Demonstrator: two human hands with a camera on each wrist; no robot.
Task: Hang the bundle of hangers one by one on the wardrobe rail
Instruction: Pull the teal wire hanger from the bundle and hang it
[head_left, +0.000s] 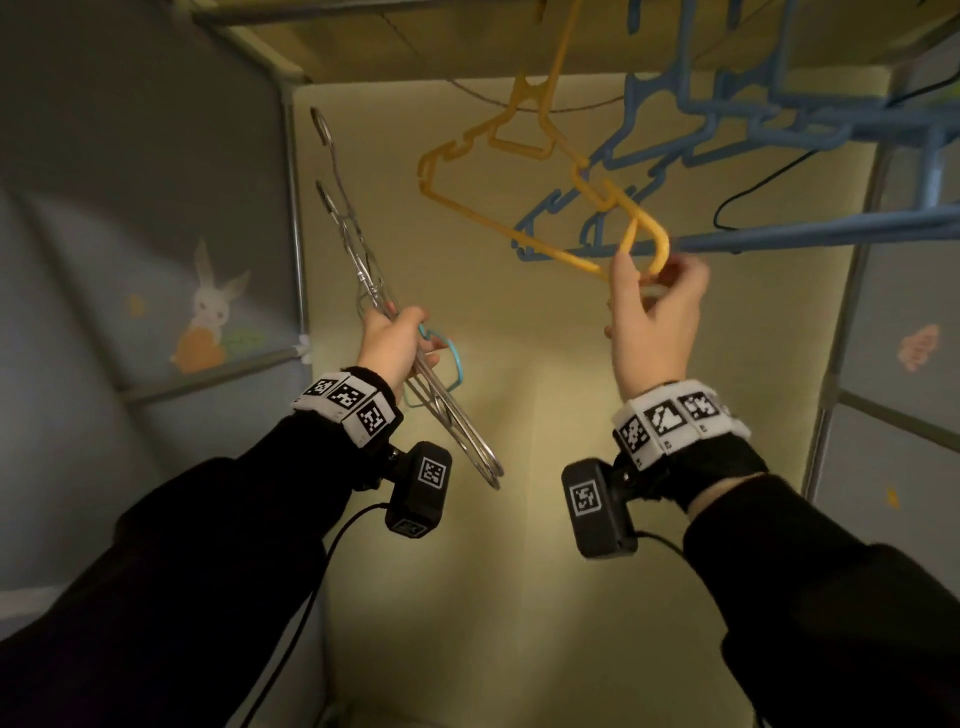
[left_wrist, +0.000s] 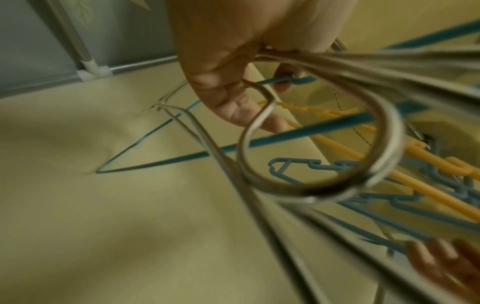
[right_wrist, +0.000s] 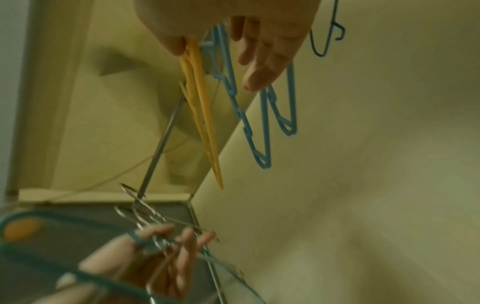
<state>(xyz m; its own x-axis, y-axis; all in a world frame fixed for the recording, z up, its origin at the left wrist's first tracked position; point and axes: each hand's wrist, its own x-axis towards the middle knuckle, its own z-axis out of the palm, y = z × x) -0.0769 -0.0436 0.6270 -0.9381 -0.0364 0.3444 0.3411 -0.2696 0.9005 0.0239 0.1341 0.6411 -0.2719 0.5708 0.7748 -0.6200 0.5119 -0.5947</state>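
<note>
I am looking up into the wardrobe. My left hand (head_left: 389, 343) grips a bundle of silver metal hangers (head_left: 363, 270) together with a thin teal hanger (head_left: 447, 358); their hooks (left_wrist: 384, 164) loom close in the left wrist view. My right hand (head_left: 649, 317) pinches the hook end of a yellow plastic hanger (head_left: 584, 182) between thumb and fingers, up among several blue plastic hangers (head_left: 753, 119) that hang at the upper right. In the right wrist view the yellow hanger (right_wrist: 205, 123) runs away from the thumb, beside the blue hangers (right_wrist: 249, 127). The rail is out of clear sight at the top.
A grey fabric side wall with a rabbit print (head_left: 208, 306) and a metal frame pole (head_left: 293, 208) close the left side. A long blue bar (head_left: 805, 234) crosses just beyond my right hand. A thin black wire hanger (head_left: 737, 208) hangs at the right. The pale back panel (head_left: 519, 467) lies behind.
</note>
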